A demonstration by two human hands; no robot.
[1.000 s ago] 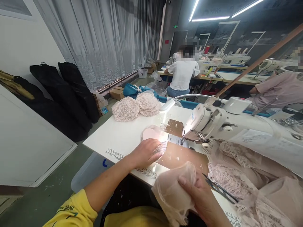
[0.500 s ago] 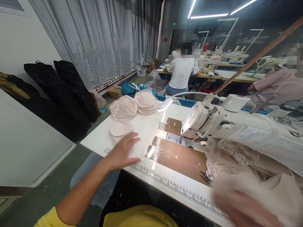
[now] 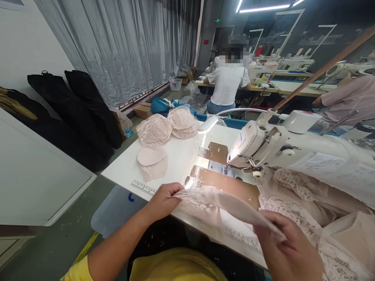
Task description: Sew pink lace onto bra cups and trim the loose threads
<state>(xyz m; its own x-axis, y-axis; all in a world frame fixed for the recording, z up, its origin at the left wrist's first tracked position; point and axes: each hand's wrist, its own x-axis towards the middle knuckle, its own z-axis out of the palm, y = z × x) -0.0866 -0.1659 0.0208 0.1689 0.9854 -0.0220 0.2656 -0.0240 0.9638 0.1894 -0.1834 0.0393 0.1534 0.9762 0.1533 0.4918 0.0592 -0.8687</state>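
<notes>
Stretched between both hands over the table's front edge is a pale pink lace bra cup (image 3: 234, 205). My left hand (image 3: 164, 201) pinches its lacy left end. At the other end, my right hand (image 3: 290, 238) grips the cup's edge. Beyond my left hand, a smooth beige cup piece (image 3: 152, 160) lies on the white table (image 3: 181, 160). Two stacks of lace cups (image 3: 154, 130) sit at the table's far left corner. More lace and mesh fabric (image 3: 295, 195) is heaped beside my right hand, under the sewing machine arm.
A white sewing machine (image 3: 272, 140) stands at the right, with a lamp (image 3: 208, 124) behind its needle. A ruler strip (image 3: 244, 238) runs along the front edge. A clear plastic bin (image 3: 114, 210) is below the left side. Two co-workers sit farther back, one in a white shirt (image 3: 225, 88).
My right hand has brought the lace cup from the right to in front of me. My left hand, spread and empty before, has closed on its other end.
</notes>
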